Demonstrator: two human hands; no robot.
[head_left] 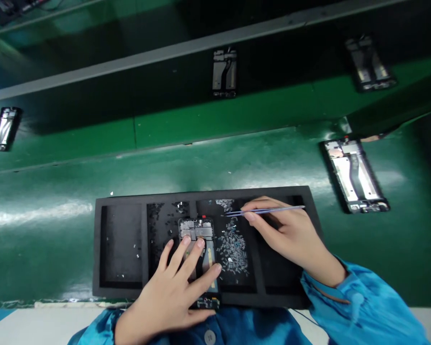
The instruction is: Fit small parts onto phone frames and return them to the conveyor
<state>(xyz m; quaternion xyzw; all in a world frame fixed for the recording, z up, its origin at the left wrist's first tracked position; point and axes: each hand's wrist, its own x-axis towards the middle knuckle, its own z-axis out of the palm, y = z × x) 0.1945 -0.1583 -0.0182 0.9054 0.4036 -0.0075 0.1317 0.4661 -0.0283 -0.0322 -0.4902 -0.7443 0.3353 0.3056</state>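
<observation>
Phone assembly [207, 258] pinned under one hand, tweezers [271, 210] in the other

From where I stand, the phone assembly lies over the middle of a black divided tray [96, 249], its inner side facing up and a small red tab [203, 216] at its far end; the left hand [177, 285] rests palm down across it, fingers spread wide, several fingertips touching its surface and the thumb by its near end; the right hand [290, 235] is partly closed, pinching the tweezers between thumb and fingers; their tips reach over a scatter of tiny clear pieces [233, 249] just beside the phone assembly, and I cannot tell whether they grip one; dark bits [156, 213] lie in the compartment to its left; the tray sits on a glossy green bench [50, 191], and both wrists come out of blue sleeves [366, 297].

Another open phone [355, 172] lies on the bench, right of the tray; three more sit farther off, one at the left [5, 128], one near the middle [224, 74] and one at the right [369, 64].
</observation>
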